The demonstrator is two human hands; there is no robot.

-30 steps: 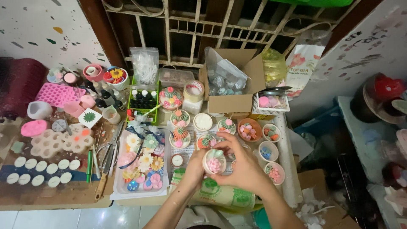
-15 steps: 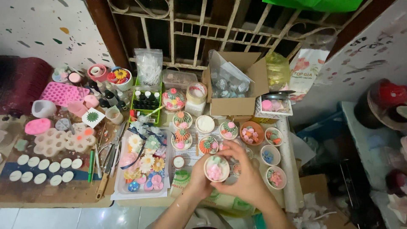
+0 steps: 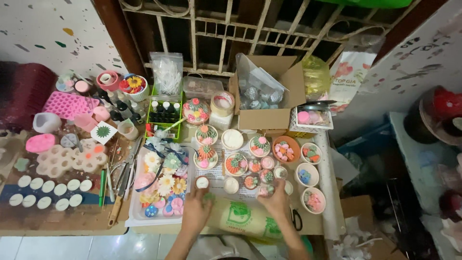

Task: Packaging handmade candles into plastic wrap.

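The left hand (image 3: 196, 208) lies palm down on the counter (image 3: 72, 219), fingers loose and gripping nothing, just below a small white round candle (image 3: 202, 182) and beside the tray of flower shapes (image 3: 161, 185). The right hand (image 3: 275, 201) reaches up to a small clear cup (image 3: 263, 191) among the little decorated cups; it seems to close on it, though the fingers hide the grip. A pale roll with a green print (image 3: 240, 217) lies between the two wrists, near the counter's front edge.
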